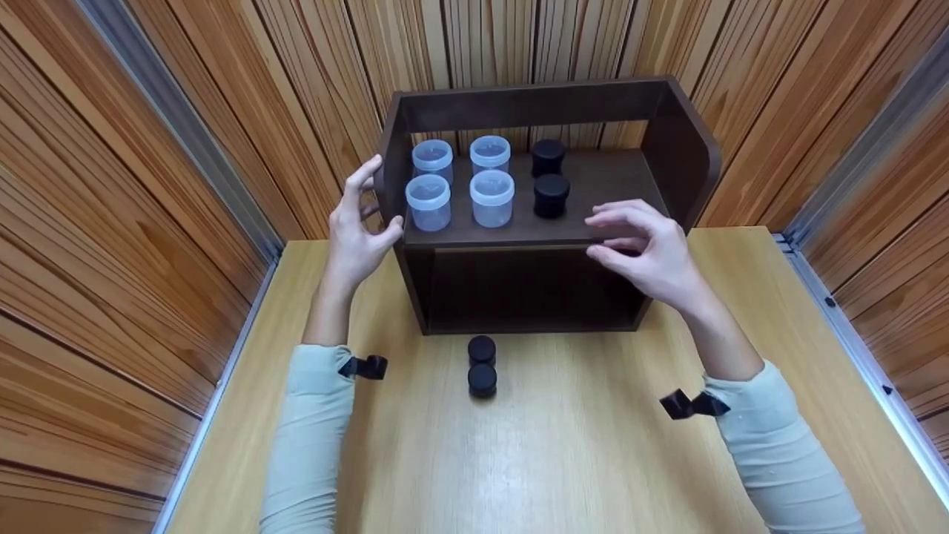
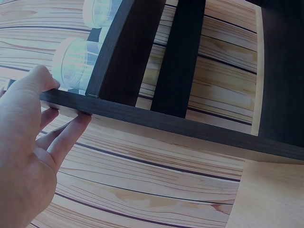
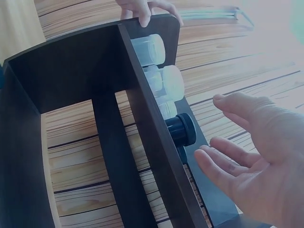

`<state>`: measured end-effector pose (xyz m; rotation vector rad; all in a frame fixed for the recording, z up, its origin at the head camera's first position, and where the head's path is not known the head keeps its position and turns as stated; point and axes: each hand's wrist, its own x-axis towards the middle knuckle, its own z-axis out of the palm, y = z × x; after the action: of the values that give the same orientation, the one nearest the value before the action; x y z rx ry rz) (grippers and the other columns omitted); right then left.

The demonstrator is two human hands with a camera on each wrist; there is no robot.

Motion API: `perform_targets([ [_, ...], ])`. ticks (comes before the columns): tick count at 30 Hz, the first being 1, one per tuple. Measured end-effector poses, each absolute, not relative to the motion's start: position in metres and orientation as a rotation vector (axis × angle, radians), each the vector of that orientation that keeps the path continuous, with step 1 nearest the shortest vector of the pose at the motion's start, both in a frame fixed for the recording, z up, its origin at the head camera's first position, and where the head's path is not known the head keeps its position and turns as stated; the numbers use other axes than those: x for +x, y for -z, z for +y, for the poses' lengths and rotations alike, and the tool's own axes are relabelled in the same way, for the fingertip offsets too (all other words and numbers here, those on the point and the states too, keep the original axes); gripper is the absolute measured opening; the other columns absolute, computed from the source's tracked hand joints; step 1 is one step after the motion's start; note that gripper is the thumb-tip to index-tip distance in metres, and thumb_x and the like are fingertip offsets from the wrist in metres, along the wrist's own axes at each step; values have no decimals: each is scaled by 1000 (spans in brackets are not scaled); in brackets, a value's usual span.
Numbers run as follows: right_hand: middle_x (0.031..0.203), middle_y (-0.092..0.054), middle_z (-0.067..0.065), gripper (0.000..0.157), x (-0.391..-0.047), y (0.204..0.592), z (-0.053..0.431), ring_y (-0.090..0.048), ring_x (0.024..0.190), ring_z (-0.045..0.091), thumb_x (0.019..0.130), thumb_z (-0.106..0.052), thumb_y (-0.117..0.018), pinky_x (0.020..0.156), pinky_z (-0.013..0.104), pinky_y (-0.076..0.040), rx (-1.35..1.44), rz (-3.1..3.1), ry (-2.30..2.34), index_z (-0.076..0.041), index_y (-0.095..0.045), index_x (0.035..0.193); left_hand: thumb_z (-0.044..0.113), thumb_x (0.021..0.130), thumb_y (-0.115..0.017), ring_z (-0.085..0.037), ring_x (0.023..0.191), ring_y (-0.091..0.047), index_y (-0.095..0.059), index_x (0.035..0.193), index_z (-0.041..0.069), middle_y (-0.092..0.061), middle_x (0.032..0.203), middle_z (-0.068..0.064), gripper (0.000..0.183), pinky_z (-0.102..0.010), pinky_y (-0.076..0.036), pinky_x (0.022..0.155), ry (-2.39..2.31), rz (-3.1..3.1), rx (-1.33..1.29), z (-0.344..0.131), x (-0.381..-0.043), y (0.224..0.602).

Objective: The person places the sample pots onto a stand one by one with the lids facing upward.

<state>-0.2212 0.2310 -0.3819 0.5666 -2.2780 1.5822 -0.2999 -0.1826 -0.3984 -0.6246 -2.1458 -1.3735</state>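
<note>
A dark brown two-level shelf (image 1: 511, 241) stands on the table. My left hand (image 1: 357, 222) grips its left side panel (image 2: 71, 100), with the thumb on the inner face and fingers outside. Several translucent lidded plastic jars (image 1: 491, 199) fill the left part of the upper board in two rows. To their right stand two small black jars, the front one (image 1: 551, 196) and the rear one (image 1: 548, 157). My right hand (image 1: 645, 248) hovers at the board's front edge, right of the black jars, fingers loosely bent, holding nothing. In the right wrist view its fingertips point toward the front black jar (image 3: 183, 130).
Two more black jars, one (image 1: 482, 348) behind the other (image 1: 483, 380), stand on the wooden table (image 1: 549, 460) before the shelf. Slatted wood walls (image 1: 178, 148) close in the back and both sides. The shelf's raised right panel (image 1: 686, 148) borders the upper board.
</note>
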Motion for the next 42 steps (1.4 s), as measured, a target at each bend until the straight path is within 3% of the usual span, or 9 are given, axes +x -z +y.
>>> perform_targets([
  [4, 133, -75, -2, 34, -214, 387, 234, -73, 120, 1, 89, 14, -84, 95, 16, -65, 581, -2307, -1569, 11, -79, 123, -1, 95, -74, -34, 138, -68, -46, 165, 8, -67, 144, -25, 75, -60, -62, 115, 1366, -2143, -631, -183, -300, 399],
  [7, 135, -74, 10, 34, -209, 390, 236, -71, 121, -2, 90, 13, -84, 96, 16, -65, 598, -2325, -1564, 9, -79, 123, 0, 95, -74, -34, 138, -67, -46, 165, 8, -67, 144, -24, 75, -60, -62, 115, 1366, -2144, -632, -183, -300, 399],
  [10, 135, -74, 13, 34, -206, 394, 238, -71, 122, -2, 89, 12, -85, 96, 17, -65, 626, -2329, -1562, 8, -80, 122, -1, 95, -74, -34, 139, -67, -46, 165, 8, -67, 145, -24, 75, -60, -62, 116, 1368, -2144, -632, -183, -300, 399],
  [17, 129, -73, -16, 33, -200, 407, 239, -70, 124, -4, 88, 13, -85, 96, 18, -66, 725, -2348, -1564, 9, -80, 120, -1, 95, -74, -35, 140, -65, -46, 165, 9, -66, 148, -25, 75, -64, -60, 116, 1367, -2148, -630, -183, -301, 398],
  [24, 132, -75, 14, 31, -198, 425, 233, -66, 127, -6, 89, 11, -86, 94, 17, -65, 842, -2416, -1484, 5, -81, 119, -1, 94, -74, -33, 138, -66, -47, 164, 9, -68, 144, -24, 76, -63, -62, 115, 1377, -2137, -622, -183, -300, 399],
  [27, 134, -75, 21, 30, -198, 434, 229, -64, 127, -7, 91, 7, -87, 95, 19, -66, 877, -2464, -1443, 1, -82, 120, -1, 94, -74, -33, 138, -66, -47, 164, 9, -68, 144, -23, 76, -63, -61, 115, 1382, -2136, -625, -183, -300, 399],
  [30, 135, -75, 18, 28, -198, 442, 224, -66, 128, -2, 93, 2, -87, 96, 28, -68, 903, -2509, -1410, -5, -83, 121, -2, 94, -73, -33, 138, -65, -47, 164, 9, -67, 145, -22, 76, -64, -61, 115, 1383, -2138, -626, -183, -300, 398],
  [35, 141, -73, 18, 29, -200, 455, 209, -70, 133, 22, 96, -1, -85, 100, 46, -70, 965, -2586, -1423, -8, -83, 124, -1, 94, -73, -33, 139, -64, -47, 165, 9, -66, 146, -22, 76, -64, -60, 116, 1383, -2140, -627, -183, -300, 398],
  [42, 149, -68, 22, 32, -206, 469, 182, -67, 138, 37, 99, -8, -84, 106, 52, -67, 1107, -2649, -1511, -5, -80, 131, -1, 94, -74, -33, 138, -66, -47, 164, 9, -67, 144, -23, 76, -62, -61, 116, 1380, -2140, -631, -183, -300, 399],
])
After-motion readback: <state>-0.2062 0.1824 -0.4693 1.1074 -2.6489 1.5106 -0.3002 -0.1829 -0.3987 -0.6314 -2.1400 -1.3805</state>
